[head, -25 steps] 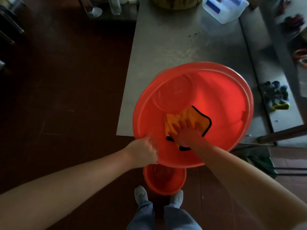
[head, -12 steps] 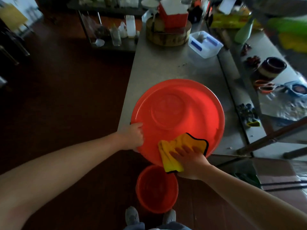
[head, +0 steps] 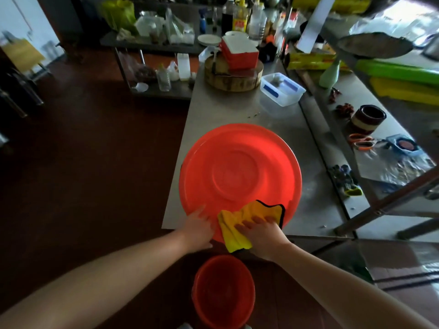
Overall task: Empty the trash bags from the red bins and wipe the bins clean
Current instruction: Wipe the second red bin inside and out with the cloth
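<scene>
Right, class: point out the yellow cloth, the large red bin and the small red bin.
yellow cloth (head: 231,225), head view, bare left fold.
large red bin (head: 237,172), head view, centre of its round face.
small red bin (head: 223,293), head view, its inside.

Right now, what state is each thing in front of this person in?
Red basin: lying flat on the metal table, near edge overhanging.
Yellow cloth: crumpled, pressed onto the basin's near edge.
Right hand: fingers spread, pressing the cloth.
Left hand: fingers straight, resting on the basin.
Red bucket: upright on the floor, mouth open.
Clear box: open-topped, on the table.
</scene>
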Tool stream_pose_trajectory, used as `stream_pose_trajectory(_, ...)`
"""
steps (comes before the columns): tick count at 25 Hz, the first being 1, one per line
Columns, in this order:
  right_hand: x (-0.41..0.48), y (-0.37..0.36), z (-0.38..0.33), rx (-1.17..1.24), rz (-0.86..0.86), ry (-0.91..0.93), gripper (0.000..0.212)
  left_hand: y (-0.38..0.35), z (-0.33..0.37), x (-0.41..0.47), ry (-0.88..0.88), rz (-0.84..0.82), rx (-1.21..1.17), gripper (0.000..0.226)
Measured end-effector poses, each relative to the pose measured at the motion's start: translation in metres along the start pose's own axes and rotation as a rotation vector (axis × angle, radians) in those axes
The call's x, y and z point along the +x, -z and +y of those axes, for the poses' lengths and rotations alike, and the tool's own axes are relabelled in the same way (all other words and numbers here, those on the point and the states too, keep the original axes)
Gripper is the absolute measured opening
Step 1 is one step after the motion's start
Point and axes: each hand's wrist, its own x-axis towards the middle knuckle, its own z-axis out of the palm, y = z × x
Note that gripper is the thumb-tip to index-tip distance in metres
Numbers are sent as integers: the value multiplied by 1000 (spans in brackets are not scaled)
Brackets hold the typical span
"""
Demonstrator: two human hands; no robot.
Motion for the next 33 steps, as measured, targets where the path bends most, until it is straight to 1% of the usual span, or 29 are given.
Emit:
stream_pose_trajectory(2, 2, -5, -3, 48, -1, -22, 79, -4, 16, 6, 74, 80, -179, 67)
stream_pose_trajectory(3, 1, -7, -2, 63, -13, -33, 79, -5, 15, 6, 77, 112, -195, 63)
stream_pose_trajectory(5, -1, -9, 6, 53, -56, -41, 81, -6, 6, 5, 59, 92, -166, 55)
stream_pose_trajectory(6, -3, -10, 11, 29, -75, -42, 83, -6, -1, 4, 45, 71, -128, 50)
stream_pose_trajectory(8, -9, -11, 21, -19, -103, -47, 84, 1, -20, 0, -26, 101, 5, 40)
stream_pose_trajectory(10, -12, -8, 30, -64, -110, -44, 84, 15, -43, -7, -87, 182, 166, 36)
stream_pose_trajectory(12, -12, -4, 34, -91, -86, -37, 83, 34, -65, -13, -65, 281, 306, 24)
stream_pose_trajectory(13, -11, -2, 35, -87, -75, -39, 83, 40, -70, -14, -39, 245, 318, 24)
stream_pose_trajectory(16, -11, -1, 31, -62, -51, -28, 81, 40, -52, -2, 14, -6, 205, 30)
stream_pose_trajectory(17, -12, -2, 30, -55, -44, -16, 80, 37, -37, 3, 18, -38, 170, 35)
stream_pose_trajectory(18, -13, -3, 30, -44, -38, -7, 79, 33, -21, 6, 5, -45, 124, 46)
stream_pose_trajectory(20, -15, -10, 34, -5, -43, -4, 79, 20, 6, 14, -44, -4, 28, 66)
stream_pose_trajectory(23, -15, -22, 36, 122, -158, -60, 87, 6, 27, 20, -76, 113, -11, 70)
stream_pose_trajectory(25, -4, -24, 30, 254, -248, -140, 97, 1, 31, 22, -140, 163, 52, 56)
stream_pose_trajectory(26, 5, -25, 27, 337, -262, -180, 99, 2, 33, 20, -151, 150, 102, 47)
stream_pose_trajectory(27, 15, -27, 25, 398, -256, -201, 94, 1, 35, 20, -161, 173, 151, 43)
stream_pose_trajectory(28, 27, -31, 21, 419, -242, -204, 84, -3, 37, 21, -183, 213, 166, 44)
stream_pose_trajectory(29, 38, -37, 18, 409, -221, -194, 72, -4, 38, 22, -191, 233, 178, 47)
stream_pose_trajectory(30, 49, -45, 16, 398, -198, -193, 65, -5, 39, 22, -187, 247, 192, 46)
stream_pose_trajectory(32, 76, -58, 10, 433, -189, -255, 68, -14, 46, 26, -214, 286, 191, 33)
stream_pose_trajectory(33, 89, -63, 6, 450, -215, -270, 69, -19, 50, 27, -212, 310, 201, 26)
